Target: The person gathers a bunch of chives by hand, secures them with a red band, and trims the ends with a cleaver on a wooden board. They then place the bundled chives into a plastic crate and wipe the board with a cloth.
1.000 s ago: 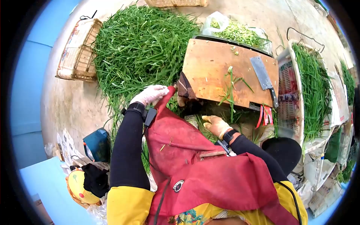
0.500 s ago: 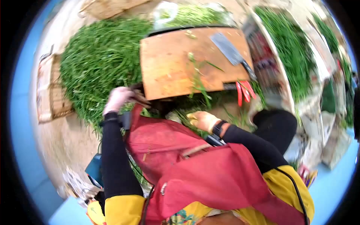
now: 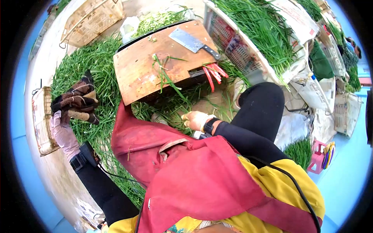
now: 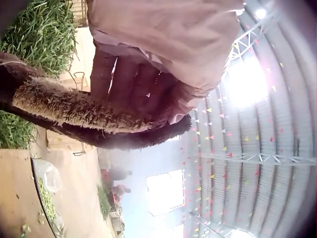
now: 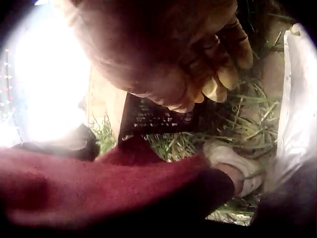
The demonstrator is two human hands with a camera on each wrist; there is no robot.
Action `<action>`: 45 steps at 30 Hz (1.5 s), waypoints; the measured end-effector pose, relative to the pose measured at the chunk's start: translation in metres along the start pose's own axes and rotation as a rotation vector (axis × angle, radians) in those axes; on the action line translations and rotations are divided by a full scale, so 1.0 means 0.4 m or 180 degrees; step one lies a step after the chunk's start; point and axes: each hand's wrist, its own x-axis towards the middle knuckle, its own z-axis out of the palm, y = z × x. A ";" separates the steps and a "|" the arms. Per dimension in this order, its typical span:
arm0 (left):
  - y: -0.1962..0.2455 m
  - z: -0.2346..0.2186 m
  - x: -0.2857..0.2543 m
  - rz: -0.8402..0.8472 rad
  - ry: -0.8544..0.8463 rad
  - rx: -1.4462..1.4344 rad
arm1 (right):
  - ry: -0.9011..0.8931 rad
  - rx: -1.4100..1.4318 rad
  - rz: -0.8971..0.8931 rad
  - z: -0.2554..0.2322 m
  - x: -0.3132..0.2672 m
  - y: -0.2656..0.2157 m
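Observation:
My left hand (image 3: 63, 132), in a thin pale glove, grips a brown, striped, fuzzy cloth (image 3: 79, 99) out to the left, over the heap of green chives or similar long leaves (image 3: 103, 58). The cloth's thick pile (image 4: 69, 106) crosses the left wrist view below the curled fingers. In a yellowish glove, my right hand (image 3: 195, 121) hangs loosely bent beside the apron, nothing visible in its grasp. A wooden cutting board (image 3: 132, 75) stands ahead, bearing a cleaver (image 3: 186, 40) and a few green stalks (image 3: 165, 75).
A red apron (image 3: 194, 174) covers the lap. To the right, a crate (image 3: 233, 42) brims with long greens. Chopped pale stems (image 3: 159, 21) lie behind the board; red-handled items (image 3: 214, 72) stick out at its near corner. Wicker-like baskets (image 3: 93, 21) stand far left.
My left hand has released the apron's edge, taken the brown cloth from the board's left corner and carried it left. The head view has turned right; my right hand stays beside the apron.

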 end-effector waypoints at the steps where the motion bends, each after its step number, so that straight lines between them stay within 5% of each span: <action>1: 0.020 0.047 -0.030 0.0146 -0.0011 -0.0145 | 0.0258 -0.0054 -0.0119 0.007 0.013 0.030; 4: 0.060 0.183 -0.115 0.0262 -0.0247 -0.0543 | 0.0414 0.0002 0.0013 -0.011 0.020 0.085; 6: 0.015 0.279 -0.153 -0.0099 0.0455 -0.1006 | 0.0492 -0.0677 0.0189 -0.044 0.062 0.155; 12: -0.201 0.430 -0.142 -0.0756 0.0569 -0.0994 | 0.1668 -0.2166 0.1544 -0.197 0.125 0.586; 15: -0.302 0.450 -0.105 -0.0901 0.0615 -0.0955 | 0.2888 0.1017 0.2105 -0.364 0.114 0.593; 16: -0.324 0.459 -0.096 -0.1012 0.0537 -0.0871 | 0.2888 0.1210 0.1628 -0.410 0.137 0.619; 21: -0.368 0.530 -0.056 -0.1100 0.0374 -0.0033 | 0.2041 -0.0035 0.1418 -0.598 0.325 0.653; 22: -0.366 0.554 -0.056 -0.1082 0.0362 0.0107 | 0.2213 -0.0310 0.0993 -0.597 0.389 0.703; 27: -0.376 0.607 -0.036 -0.1360 0.0570 0.0166 | 0.1303 -0.0455 0.1039 -0.717 0.559 0.663; 29: -0.401 0.572 -0.023 -0.1232 0.0852 -0.0013 | 0.1398 -0.0965 0.0938 -0.707 0.634 0.696; 30: -0.399 0.655 -0.023 -0.1081 0.1154 0.0158 | 0.1503 -0.1323 0.0900 -0.698 0.660 0.703; 31: -0.393 0.739 -0.022 -0.1258 0.1910 -0.0140 | 0.1030 -0.1338 0.1084 -0.692 0.678 0.707; 32: -0.414 0.706 -0.023 -0.1292 0.1865 -0.0118 | 0.0560 -0.1344 0.1251 -0.693 0.679 0.689; 33: -0.432 0.677 -0.031 -0.0441 0.0644 0.1389 | 0.0291 -0.1554 0.1435 -0.666 0.688 0.696; 34: -0.434 0.644 -0.030 -0.0651 0.0963 0.1292 | 0.0429 -0.1692 0.1533 -0.640 0.662 0.708; 36: -0.404 0.751 -0.038 -0.1028 0.1631 0.1023 | 0.0934 -0.1222 0.1558 -0.583 0.598 0.760; 37: -0.425 0.675 -0.058 -0.0352 0.0682 0.1880 | 0.1048 -0.0950 0.1777 -0.567 0.553 0.769; 40: -0.419 0.616 -0.030 -0.0571 0.0173 0.1291 | 0.0980 -0.0731 0.2146 -0.494 0.455 0.787; 41: -0.428 0.608 -0.041 -0.0286 -0.0019 0.1275 | 0.0765 -0.0575 0.2241 -0.479 0.427 0.772; 43: -0.379 0.659 -0.022 -0.1573 0.0524 -0.0561 | 0.0579 -0.0441 0.2454 -0.420 0.413 0.801; 45: -0.425 0.554 -0.008 -0.1015 -0.0106 0.0171 | 0.0627 -0.0474 0.2717 -0.301 0.438 0.907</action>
